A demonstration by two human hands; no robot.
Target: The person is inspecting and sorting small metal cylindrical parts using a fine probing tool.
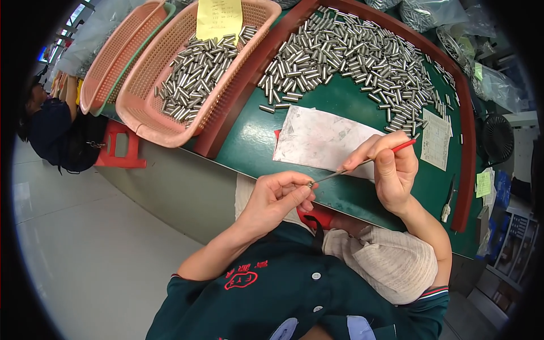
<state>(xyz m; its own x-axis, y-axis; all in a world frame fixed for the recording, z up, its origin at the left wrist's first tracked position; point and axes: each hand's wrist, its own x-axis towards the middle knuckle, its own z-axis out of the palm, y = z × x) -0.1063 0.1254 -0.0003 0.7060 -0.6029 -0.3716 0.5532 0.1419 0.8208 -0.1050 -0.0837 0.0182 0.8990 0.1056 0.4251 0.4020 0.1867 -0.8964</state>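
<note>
Between the thumb and fingers of my left hand (pixel 275 201) is a small metal cylinder (pixel 310 184), mostly covered by the fingertips. My right hand (pixel 395 170) grips a thin metal rod tool with a red handle (pixel 404 145); its exact kind is too fine to make out. The tool's slender shaft slants down to the left and its tip meets the end of the cylinder. Both hands are above the near edge of the green table (pixel 241 139). Behind them a smudged white cloth or paper sheet (pixel 326 136) lies flat.
Many loose metal cylinders (pixel 351 56) spread across the table inside a dark red rim (pixel 466 124). A pink basket (pixel 136 102) at left holds more cylinders and a yellow note. A written paper (pixel 435 139) and a white-handled tool (pixel 447 207) lie right. Another person (pixel 48 124) sits far left.
</note>
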